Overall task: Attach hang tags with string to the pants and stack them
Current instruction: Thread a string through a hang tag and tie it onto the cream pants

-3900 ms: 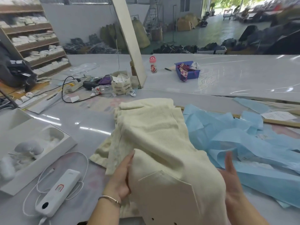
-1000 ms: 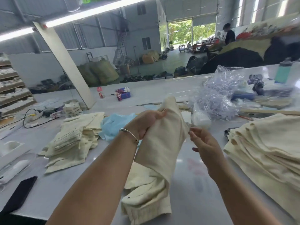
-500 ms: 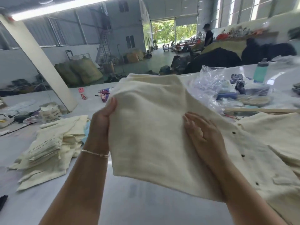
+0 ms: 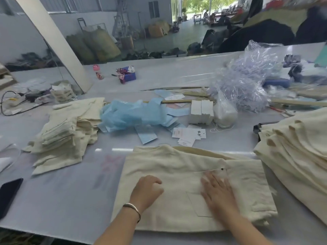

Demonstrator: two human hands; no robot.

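i see one pair of cream pants (image 4: pixel 177 174) lying folded flat on the grey table (image 4: pixel 62 200) at about 6 o'clock, right under both hands. my left hand (image 4: pixel 146 191) rests on the cloth with fingers curled under, gripping nothing i can make out; my right hand (image 4: pixel 217 193) lies flat and released just beside it, fingers spread near a patch pocket, blurred at the tips. two stacks of cream pants flank it: one (image 4: pixel 67 131) at 10 o'clock, one (image 4: pixel 297 156) at 3 o'clock, cut off by the edge. a few loose hang tags (image 4: pixel 189 135) lie at 12 o'clock, apart from the pants, with a block of white cards (image 4: pixel 201 112) beyond; their number is too small to count. a dark phone (image 4: pixel 8 195) at 8 o'clock is partly cut off.
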